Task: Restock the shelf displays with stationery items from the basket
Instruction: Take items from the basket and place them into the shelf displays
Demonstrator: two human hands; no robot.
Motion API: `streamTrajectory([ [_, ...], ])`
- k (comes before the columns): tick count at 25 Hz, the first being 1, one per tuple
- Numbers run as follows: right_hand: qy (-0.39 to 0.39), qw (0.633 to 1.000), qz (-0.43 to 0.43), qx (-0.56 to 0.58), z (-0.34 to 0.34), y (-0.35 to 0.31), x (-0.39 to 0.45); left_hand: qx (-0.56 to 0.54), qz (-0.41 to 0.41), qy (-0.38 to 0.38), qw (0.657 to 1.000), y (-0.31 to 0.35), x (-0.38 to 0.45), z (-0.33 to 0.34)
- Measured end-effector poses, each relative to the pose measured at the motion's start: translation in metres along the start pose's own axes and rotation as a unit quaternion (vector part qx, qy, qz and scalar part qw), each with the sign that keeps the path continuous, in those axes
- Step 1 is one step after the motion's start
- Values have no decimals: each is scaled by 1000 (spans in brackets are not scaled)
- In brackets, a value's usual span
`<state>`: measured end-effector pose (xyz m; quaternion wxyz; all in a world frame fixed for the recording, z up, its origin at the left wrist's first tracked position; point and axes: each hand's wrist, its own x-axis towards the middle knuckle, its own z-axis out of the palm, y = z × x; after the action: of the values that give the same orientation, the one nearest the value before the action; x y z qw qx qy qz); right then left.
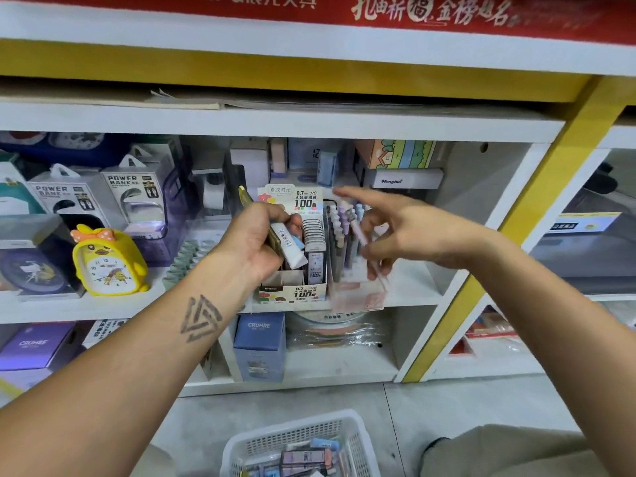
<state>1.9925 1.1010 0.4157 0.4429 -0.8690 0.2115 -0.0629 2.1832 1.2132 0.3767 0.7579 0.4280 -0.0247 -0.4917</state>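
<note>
1. Right hand (409,235) pinches a lilac pen (361,237) over the pen box (358,290); index finger points free. Lower it tip-first into a gap, upright.
2. Left hand (265,242) grips several items (292,247), closed around them; keep them clear.
3. Both boxes sit at the shelf (413,290) front edge.
4. Basket (358,438) waits on the floor below.

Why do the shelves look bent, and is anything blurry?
Head view: the wide-angle lens bows the shelf edge and stretches the forearms; the right hand and its pen are motion-smeared; the left hand is sharper; soft even lighting, faint shadows.
</note>
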Motion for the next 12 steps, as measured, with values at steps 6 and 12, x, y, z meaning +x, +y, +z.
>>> streamTrajectory([
  [6, 156, 987, 41, 24, -20, 32, 6, 43, -38, -43, 997, -19, -5, 7],
  [12, 300, 943, 16, -146, -8, 49, 27, 64, -59, -57, 995, -32, -7, 10],
])
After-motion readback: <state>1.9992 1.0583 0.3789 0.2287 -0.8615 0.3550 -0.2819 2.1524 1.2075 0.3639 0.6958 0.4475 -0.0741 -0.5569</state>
